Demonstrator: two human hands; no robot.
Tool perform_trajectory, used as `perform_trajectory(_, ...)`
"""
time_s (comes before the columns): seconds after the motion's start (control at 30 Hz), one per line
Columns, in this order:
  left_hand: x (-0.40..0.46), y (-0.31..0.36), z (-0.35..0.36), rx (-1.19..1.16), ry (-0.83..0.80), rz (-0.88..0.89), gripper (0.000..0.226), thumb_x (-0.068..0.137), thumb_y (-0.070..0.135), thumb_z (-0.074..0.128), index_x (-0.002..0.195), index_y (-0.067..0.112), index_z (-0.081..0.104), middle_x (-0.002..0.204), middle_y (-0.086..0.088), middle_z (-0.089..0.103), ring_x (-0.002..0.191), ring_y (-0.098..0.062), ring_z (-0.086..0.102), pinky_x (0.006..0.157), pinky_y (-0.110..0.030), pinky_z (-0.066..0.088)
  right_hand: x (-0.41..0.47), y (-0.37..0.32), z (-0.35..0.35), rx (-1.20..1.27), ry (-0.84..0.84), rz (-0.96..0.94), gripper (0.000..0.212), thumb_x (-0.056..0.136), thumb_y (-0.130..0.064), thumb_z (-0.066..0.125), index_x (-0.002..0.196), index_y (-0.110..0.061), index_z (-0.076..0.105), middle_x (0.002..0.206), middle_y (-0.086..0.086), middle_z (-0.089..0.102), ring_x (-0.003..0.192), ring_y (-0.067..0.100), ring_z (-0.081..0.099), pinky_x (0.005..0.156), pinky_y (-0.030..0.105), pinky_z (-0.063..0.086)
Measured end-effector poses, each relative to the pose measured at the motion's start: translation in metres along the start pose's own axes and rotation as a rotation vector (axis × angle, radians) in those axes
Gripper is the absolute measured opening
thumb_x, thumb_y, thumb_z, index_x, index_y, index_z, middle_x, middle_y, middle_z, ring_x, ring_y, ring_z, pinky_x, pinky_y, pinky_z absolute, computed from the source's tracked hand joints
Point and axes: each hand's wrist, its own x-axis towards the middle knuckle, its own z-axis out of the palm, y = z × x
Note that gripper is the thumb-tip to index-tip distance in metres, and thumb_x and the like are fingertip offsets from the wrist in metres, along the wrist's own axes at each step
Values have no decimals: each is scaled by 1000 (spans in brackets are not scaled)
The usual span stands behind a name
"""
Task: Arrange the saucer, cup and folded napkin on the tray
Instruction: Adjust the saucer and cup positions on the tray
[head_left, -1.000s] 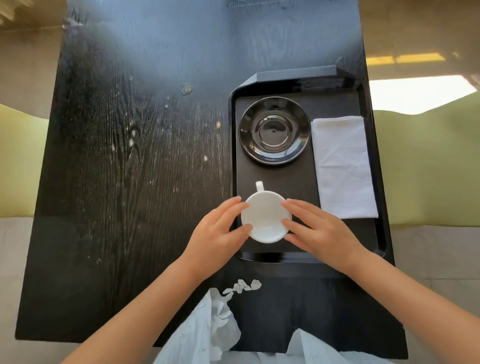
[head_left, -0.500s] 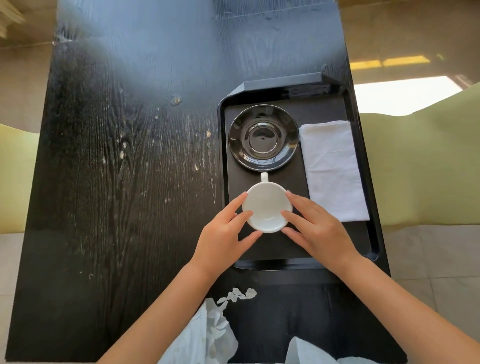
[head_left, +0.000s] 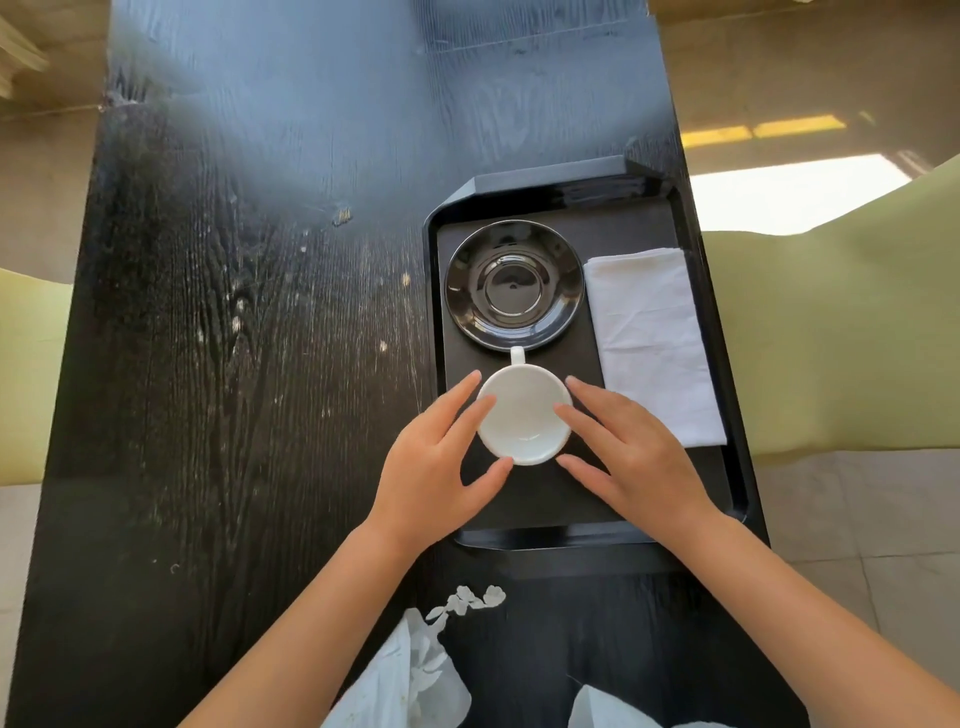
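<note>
Since a second ago the cup (head_left: 523, 420) has moved up the tray (head_left: 519, 538), its handle now at the saucer's (head_left: 514, 283) near rim. My left hand (head_left: 434, 470) and right hand (head_left: 631, 457) clasp the cup from either side. The empty saucer lies beyond the cup, with the folded napkin (head_left: 652, 343) right of it, all on the tray on the table (head_left: 234, 312)

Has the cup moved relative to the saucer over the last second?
Yes. The cup has slid away from the person toward the saucer; its handle now reaches the saucer's near rim, where a clear gap showed earlier.
</note>
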Motion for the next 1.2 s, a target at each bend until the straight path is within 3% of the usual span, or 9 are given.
perform_trajectory(0.17, 61, 14, -12, 73, 13, 197, 55, 83, 41, 54, 129, 10, 53, 140, -13, 47, 122, -27, 50, 100, -38, 38, -16, 35, -17, -153, 34, 201, 56, 78, -20, 73, 128, -7, 53, 137, 19, 49, 130, 32, 41, 103, 46, 40)
perform_trajectory(0.23, 96, 30, -7, 180, -98, 300, 58, 85, 45, 51, 134, 13, 48, 144, -14, 42, 131, -30, 41, 106, -47, 33, -24, 48, -19, -223, -59, 283, 66, 72, -21, 78, 131, -7, 50, 141, 21, 45, 134, 34, 36, 104, 49, 34)
perform_trajectory(0.37, 150, 55, 24, 468, -412, 378, 71, 89, 55, 45, 147, 28, 16, 158, -11, 11, 144, -28, 9, 114, -54, 7, -31, 56, -15, -296, -187, 326, 73, 67, -29, 80, 130, -6, 51, 140, 24, 44, 132, 38, 38, 103, 53, 33)
perform_trajectory(0.5, 173, 59, 54, 625, -575, 399, 77, 87, 60, 44, 148, 35, 4, 158, -12, 0, 145, -30, 0, 111, -59, -1, -31, 57, -6, -323, -230, 360, 71, 63, -34, 82, 124, -6, 57, 133, 23, 53, 125, 37, 48, 100, 51, 38)
perform_trajectory(0.8, 181, 53, 56, 699, -559, 447, 80, 84, 60, 50, 147, 38, 6, 158, -12, 5, 145, -29, 4, 108, -64, -7, -25, 48, 1, -279, -237, 410, 68, 71, -34, 77, 128, -5, 53, 135, 24, 50, 128, 37, 45, 102, 51, 37)
perform_trajectory(1.2, 178, 52, 54, 679, -543, 444, 80, 84, 59, 50, 147, 36, 7, 158, -12, 6, 144, -28, 4, 108, -63, -7, -21, 46, 0, -285, -237, 412, 67, 67, -34, 79, 124, -7, 57, 133, 21, 53, 126, 35, 47, 104, 49, 32)
